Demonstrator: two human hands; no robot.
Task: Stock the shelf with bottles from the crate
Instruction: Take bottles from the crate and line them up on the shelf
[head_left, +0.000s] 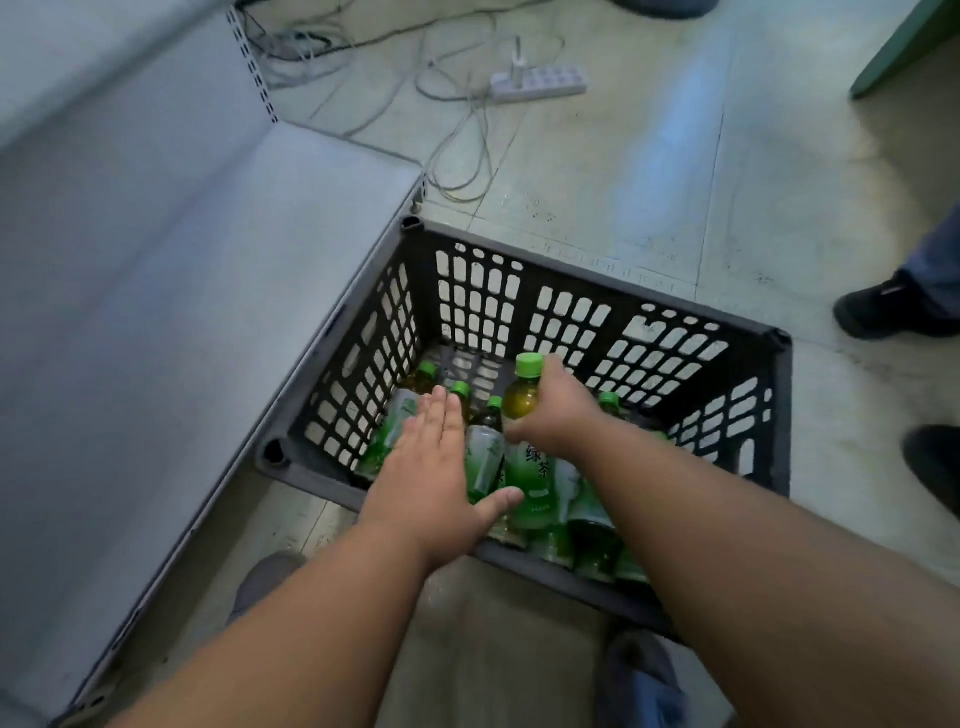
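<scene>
A black slatted crate (613, 306) stands on the floor with several green-capped tea bottles in it. My right hand (553, 410) grips one green tea bottle (524, 400) around its shoulder, held upright above the others. My left hand (436, 478) hovers flat over the crate's near left part, fingers spread, holding nothing, just above another bottle (484, 452). The grey bottom shelf (171, 291) lies to the left of the crate, bare where I can see it.
A white power strip (540, 83) and loose cables (457, 150) lie on the floor beyond the crate. Another person's dark shoes (883, 309) stand at the right edge. My own feet (644, 675) are below the crate.
</scene>
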